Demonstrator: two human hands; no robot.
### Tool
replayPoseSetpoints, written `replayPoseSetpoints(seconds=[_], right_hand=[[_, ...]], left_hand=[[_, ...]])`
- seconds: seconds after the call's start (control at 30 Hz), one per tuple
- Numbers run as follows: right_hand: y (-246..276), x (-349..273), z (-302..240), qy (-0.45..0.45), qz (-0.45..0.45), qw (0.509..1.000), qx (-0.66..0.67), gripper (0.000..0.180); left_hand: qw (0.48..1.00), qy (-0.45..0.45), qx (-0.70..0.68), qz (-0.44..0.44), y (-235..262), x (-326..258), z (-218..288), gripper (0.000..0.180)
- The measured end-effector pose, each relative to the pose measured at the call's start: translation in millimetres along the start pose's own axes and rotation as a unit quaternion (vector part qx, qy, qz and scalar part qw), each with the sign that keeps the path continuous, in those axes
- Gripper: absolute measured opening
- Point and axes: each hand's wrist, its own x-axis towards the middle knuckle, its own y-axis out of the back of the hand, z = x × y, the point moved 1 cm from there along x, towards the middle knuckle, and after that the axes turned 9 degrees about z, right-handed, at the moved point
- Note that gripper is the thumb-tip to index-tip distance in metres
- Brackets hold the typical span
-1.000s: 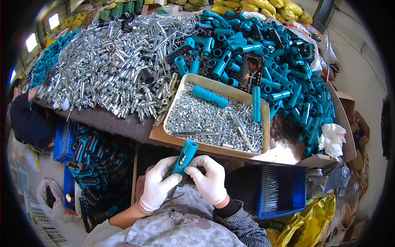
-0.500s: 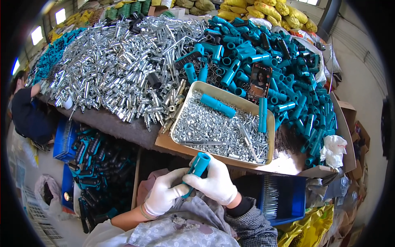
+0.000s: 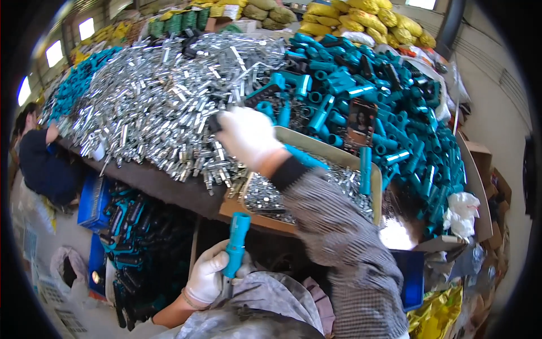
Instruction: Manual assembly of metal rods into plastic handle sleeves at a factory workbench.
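Left hand (image 3: 206, 275) is gripping a teal tube (image 3: 237, 243) | right hand (image 3: 247, 135) is touching a black piece (image 3: 214, 123) beside metal parts (image 3: 147, 113) | blur is hiding whether it's pinching

Wkshp: metal pts (image 3: 152, 113) heaped (yel. sacks (image 3: 366, 20) behind).

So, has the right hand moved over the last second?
Yes. Judged against the tray, the right hand went forward and left, from before its near edge to about its far left corner.
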Motion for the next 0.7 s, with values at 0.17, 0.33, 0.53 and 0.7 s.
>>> replayPoseSetpoints(seconds=[0.17, 0.33, 0.53, 0.7], right_hand=[[-94, 45, -9, -0.169, -0.099, 0.977, -0.09, 0.021], [-53, 30, -9, -0.146, -0.04, 0.988, -0.045, 0.018], [88, -67, -52, -0.187, -0.038, 0.946, 0.263, 0.037], [145, -197, -59, -0.424, -0.073, 0.835, 0.344, 0.042]], left_hand=[[0.998, -0.049, 0.001, 0.028, 3, -9, 8, 0.073], [0.998, -0.051, 0.014, 0.02, 16, -6, 6, 0.065], [0.998, -0.061, 0.014, 0.013, 23, -5, 7, 0.068], [0.997, -0.027, 0.061, -0.045, 6, 4, -2, 0.064]])
